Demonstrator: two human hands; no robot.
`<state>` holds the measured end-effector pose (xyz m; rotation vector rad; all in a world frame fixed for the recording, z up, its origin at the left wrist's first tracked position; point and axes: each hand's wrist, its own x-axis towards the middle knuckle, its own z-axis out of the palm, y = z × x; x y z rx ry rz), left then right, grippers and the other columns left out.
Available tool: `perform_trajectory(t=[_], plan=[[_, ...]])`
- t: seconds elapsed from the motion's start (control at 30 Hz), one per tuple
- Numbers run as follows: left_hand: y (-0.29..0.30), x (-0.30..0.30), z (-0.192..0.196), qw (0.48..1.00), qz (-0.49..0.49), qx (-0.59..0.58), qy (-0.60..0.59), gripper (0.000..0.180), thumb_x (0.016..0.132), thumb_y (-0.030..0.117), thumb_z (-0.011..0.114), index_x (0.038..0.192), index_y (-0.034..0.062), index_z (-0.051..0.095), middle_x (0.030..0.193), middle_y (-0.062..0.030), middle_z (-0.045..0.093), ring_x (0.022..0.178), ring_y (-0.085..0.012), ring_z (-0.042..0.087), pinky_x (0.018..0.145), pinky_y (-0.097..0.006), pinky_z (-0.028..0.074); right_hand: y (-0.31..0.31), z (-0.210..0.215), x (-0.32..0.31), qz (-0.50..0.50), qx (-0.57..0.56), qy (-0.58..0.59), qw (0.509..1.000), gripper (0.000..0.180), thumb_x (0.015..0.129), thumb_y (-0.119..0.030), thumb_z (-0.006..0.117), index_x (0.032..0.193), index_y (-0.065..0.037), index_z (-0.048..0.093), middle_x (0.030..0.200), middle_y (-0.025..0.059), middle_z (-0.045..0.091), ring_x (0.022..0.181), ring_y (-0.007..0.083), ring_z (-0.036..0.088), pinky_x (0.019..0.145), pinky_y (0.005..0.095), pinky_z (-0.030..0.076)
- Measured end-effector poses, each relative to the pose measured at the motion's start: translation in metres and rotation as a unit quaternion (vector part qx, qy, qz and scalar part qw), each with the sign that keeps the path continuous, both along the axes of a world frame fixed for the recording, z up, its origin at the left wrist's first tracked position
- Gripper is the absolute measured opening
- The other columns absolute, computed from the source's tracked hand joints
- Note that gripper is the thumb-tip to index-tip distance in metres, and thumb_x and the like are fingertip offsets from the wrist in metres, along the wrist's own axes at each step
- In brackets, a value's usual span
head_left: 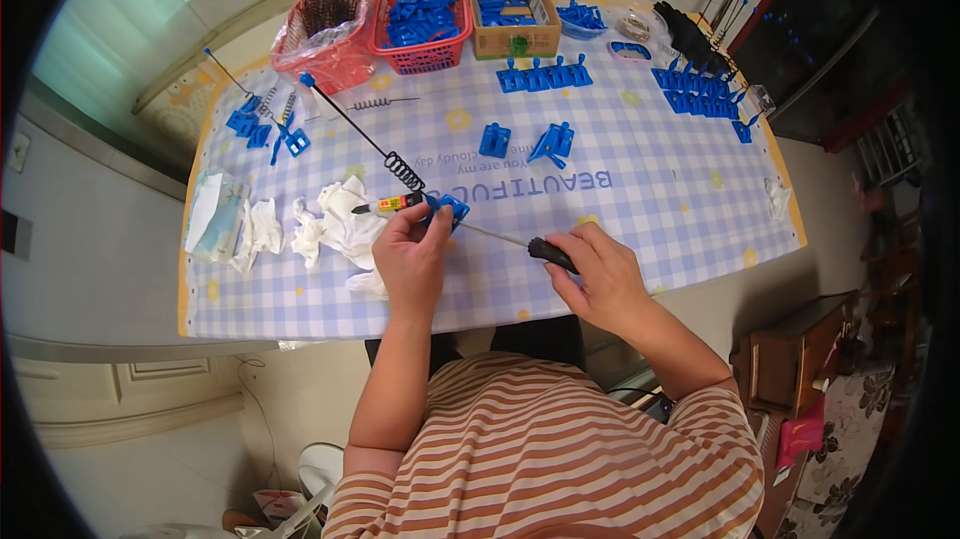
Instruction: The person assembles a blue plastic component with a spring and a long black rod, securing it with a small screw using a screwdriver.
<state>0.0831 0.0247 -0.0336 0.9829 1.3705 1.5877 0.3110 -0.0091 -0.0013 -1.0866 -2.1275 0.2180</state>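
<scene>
My left hand (412,259) pinches a blue plastic clip (455,207) above the near middle of the table. From it a black rod with a coiled spring (403,171) and a blue ball tip slants away to the upper left. In my right hand (607,274) is a screwdriver (550,254), its black handle gripped and its thin shaft pointing left at the clip. Whether the tip touches the clip I cannot make out. Beside my left fingers lies a small glue tube (390,205) with a black nozzle, over crumpled white tissues (348,229).
At the back stand a red basket of dark rods (325,59), a red basket of blue parts (425,60) and a cardboard box (515,43). Blue clips (545,75) line up in rows, more (700,94) at the right. A tissue pack (215,219) lies left.
</scene>
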Motion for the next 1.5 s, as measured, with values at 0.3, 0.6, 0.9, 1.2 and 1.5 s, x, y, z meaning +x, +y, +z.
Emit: perform_trajectory(t=[0.3,0.6,0.9,1.2,1.5], plan=[[-0.003,0.0,0.009,1.0,-0.016,-0.026,-0.003,0.021,0.087,0.008,0.072,0.102,-0.0054,0.067,0.091,-0.0061,0.07,0.079,-0.0083,0.063,0.075,-0.022,0.051,-0.003,0.0,-0.006,-0.004,0.024,-0.006,1.0,0.038,0.075,-0.008,0.073,0.11,-0.004,0.059,0.085,0.0091,0.054,0.069,0.0269,0.057,0.056,0.0363,0.046],[-0.003,0.0,0.006,1.0,-0.011,-0.018,-0.003,0.02,0.087,0.008,0.072,0.1,-0.0056,0.067,0.09,-0.0063,0.07,0.078,-0.0082,0.063,0.074,-0.021,0.051,-0.007,0.002,-0.009,-0.02,0.037,-0.024,0.999,0.039,0.074,-0.009,0.074,0.11,-0.003,0.059,0.085,0.0089,0.053,0.068,0.0261,0.057,0.056,0.0361,0.046],[-0.003,0.001,0.006,1.0,-0.008,-0.013,-0.004,0.02,0.087,0.007,0.072,0.101,-0.0063,0.067,0.093,-0.0075,0.069,0.08,-0.009,0.064,0.075,-0.022,0.052,-0.01,0.002,-0.013,-0.025,0.016,-0.021,0.999,0.034,0.077,-0.01,0.072,0.108,-0.002,0.059,0.081,0.0082,0.052,0.062,0.0246,0.055,0.051,0.0351,0.044],[-0.003,0.003,0.005,1.0,0.008,0.018,-0.007,0.022,0.086,0.008,0.073,0.1,-0.0068,0.067,0.085,-0.0051,0.07,0.073,-0.0067,0.064,0.067,-0.019,0.051,-0.014,0.002,-0.019,-0.019,0.028,-0.032,0.999,0.033,0.079,-0.008,0.07,0.109,-0.002,0.057,0.076,0.0105,0.058,0.061,0.0291,0.058,0.052,0.0364,0.046],[-0.005,0.0,0.006,1.0,-0.009,-0.018,0.004,0.021,0.087,0.008,0.072,0.1,-0.0064,0.068,0.091,-0.0065,0.07,0.079,-0.0079,0.063,0.074,-0.021,0.051,-0.005,0.001,-0.015,-0.01,-0.008,0.03,0.999,0.024,0.083,-0.012,0.068,0.104,-0.005,0.058,0.072,0.0078,0.054,0.062,0.0267,0.055,0.053,0.0372,0.044]])
